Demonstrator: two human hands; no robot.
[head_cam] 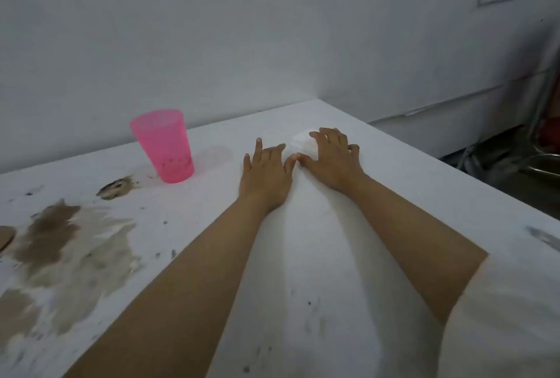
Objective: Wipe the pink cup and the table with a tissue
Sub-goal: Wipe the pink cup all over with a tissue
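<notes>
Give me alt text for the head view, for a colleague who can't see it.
On a white table, the right hand presses bent fingers on a white tissue; the left hand lies flat beside it. A pink cup stands upright further left, near brown smears.

pink cup [163,144]: see-through pink plastic, smooth and a bit shiny, with dark bits low on the side.
table [318,256]: white, smooth and matt, with little dark specks; what it is made of does not show.
stain [60,244]: brown, smeared thin and streaky on the table top, darker in patches.
tissue [301,139]: thin white paper, soft-looking and matt.
wall [242,29]: white paint, matt, with faint marks.
sleeve [509,317]: pale cloth, matt.
</notes>
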